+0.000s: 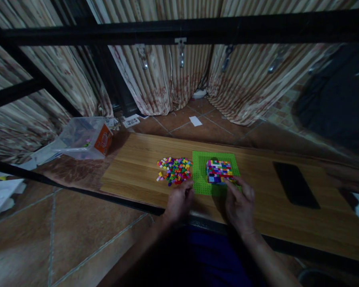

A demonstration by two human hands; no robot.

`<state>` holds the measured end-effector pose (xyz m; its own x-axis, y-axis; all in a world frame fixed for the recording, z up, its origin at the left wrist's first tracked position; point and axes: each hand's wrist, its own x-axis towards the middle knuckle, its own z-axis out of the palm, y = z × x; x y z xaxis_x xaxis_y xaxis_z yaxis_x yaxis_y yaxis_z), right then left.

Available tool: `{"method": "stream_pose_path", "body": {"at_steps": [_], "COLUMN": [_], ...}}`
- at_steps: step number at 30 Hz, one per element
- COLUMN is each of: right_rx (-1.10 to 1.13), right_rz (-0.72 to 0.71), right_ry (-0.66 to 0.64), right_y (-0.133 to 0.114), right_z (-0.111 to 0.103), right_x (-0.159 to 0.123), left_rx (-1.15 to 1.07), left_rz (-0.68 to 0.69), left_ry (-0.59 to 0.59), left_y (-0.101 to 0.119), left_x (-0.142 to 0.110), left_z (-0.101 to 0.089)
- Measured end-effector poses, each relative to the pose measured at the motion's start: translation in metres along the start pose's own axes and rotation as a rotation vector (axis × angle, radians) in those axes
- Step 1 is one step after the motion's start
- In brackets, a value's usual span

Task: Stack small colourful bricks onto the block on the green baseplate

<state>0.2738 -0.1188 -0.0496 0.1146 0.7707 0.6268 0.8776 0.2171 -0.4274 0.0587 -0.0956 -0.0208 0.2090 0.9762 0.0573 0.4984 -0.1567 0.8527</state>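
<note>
A green baseplate [201,175] lies on a wooden board [137,171]. On it stands a multicoloured block of small bricks [217,170]. To its left is a loose pile of several coloured bricks [174,170]. My left hand [178,202] rests at the baseplate's near left corner, fingers curled, just below the pile; whether it holds a brick is hidden. My right hand [241,203] reaches to the built block's near right corner, its fingertips touching the block there.
A dark phone [296,184] lies on the board at the right. A clear plastic box with an orange carton [85,138] sits at the left rear. Black metal bars cross overhead. Striped curtains hang behind. Tiled floor lies beyond.
</note>
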Motion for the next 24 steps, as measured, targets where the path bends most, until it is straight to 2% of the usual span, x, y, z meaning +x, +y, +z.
{"method": "stream_pose_path", "body": {"at_steps": [4,6,12,17,21,24], "right_rx": [0.023,0.017,0.026,0.021,0.037,0.056], "right_rz": [0.008,0.016,0.046,0.085,0.151,0.201], "right_ry": [0.009,0.010,0.043,0.047,0.065,0.068], "right_y": [-0.003,-0.002,0.006,0.014,0.020,0.023], "right_z": [-0.004,-0.005,-0.007,-0.012,-0.018,-0.022], "right_x": [-0.002,-0.003,-0.009,-0.017,-0.019,-0.019], "left_rx": [0.214,0.325,0.540,0.610,0.582,0.434], "left_rz": [0.045,0.061,0.099,0.116,0.107,0.131], "left_ry": [0.184,0.232,0.186,0.142,0.140,0.128], "left_y": [-0.015,-0.018,-0.018,-0.018,-0.014,-0.005], "left_x": [0.006,0.012,0.030,0.038,0.040,0.039], "left_z": [-0.027,-0.034,-0.034,-0.029,-0.030,-0.027]}}
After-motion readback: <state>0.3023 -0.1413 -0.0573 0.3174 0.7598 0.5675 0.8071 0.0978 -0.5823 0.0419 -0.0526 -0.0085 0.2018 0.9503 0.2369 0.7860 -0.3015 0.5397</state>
